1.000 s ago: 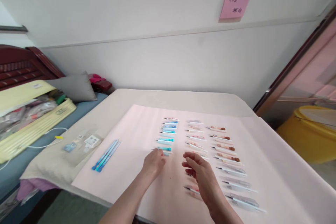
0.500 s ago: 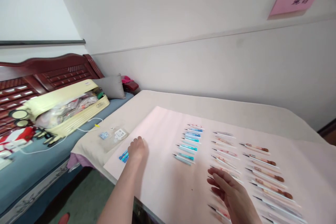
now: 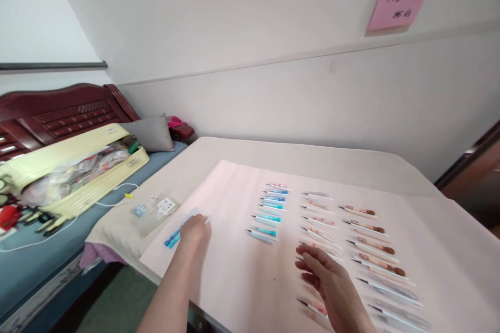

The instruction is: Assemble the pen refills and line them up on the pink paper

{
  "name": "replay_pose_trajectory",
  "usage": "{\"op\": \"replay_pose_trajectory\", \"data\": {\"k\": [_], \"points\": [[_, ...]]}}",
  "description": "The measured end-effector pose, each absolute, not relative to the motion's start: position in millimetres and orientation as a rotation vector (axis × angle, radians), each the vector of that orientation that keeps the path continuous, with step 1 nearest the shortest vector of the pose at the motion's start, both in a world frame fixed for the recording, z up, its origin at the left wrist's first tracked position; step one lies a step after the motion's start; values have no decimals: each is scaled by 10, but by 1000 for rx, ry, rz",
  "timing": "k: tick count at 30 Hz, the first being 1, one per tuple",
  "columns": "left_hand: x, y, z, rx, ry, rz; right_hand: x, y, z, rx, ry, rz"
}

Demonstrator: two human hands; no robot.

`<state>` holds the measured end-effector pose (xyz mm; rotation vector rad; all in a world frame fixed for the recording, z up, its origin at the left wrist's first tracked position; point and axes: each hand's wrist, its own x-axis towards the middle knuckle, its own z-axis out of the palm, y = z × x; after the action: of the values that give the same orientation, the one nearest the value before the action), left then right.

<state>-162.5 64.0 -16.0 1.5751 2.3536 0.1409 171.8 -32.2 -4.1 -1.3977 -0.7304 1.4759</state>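
My left hand [image 3: 196, 231] rests on a small bundle of blue pens [image 3: 180, 228] near the left edge of a pale pink sheet [image 3: 234, 281], fingers curled over them. My right hand [image 3: 332, 283] hovers open, fingers apart, above the middle row of pink-patterned pens [image 3: 318, 221]. A row of blue pens [image 3: 269, 208] lies between my hands. To the right a row of brown-capped pens [image 3: 371, 244] runs toward me.
The sheet covers a beige-clothed table [image 3: 297, 153] against a white wall with a pink note [image 3: 400, 2]. Small clear packets [image 3: 156, 207] lie at the table's left edge. A bed with an open yellow suitcase [image 3: 74, 171] stands left.
My left hand moved from the blue row left to the loose blue pens and settled on them. The view swung left. My right hand stayed over the middle row.
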Motion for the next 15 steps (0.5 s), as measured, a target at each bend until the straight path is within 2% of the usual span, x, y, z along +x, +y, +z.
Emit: {"op": "replay_pose_trajectory", "data": {"k": [5,8,11,15], "points": [[-1360,660,-64,1627,2133,261,1655,-327,1,-1394,-768,1455],[-978,591,8,1601,1809,403,1575,-352,12,-1379,-848,1493],[-554,440,70,1169,1180,683,1476,-390,25,-1305,-811,1608],[-207,255,132,947,900,753,1374,-428,28,-1014,-615,1845]]}}
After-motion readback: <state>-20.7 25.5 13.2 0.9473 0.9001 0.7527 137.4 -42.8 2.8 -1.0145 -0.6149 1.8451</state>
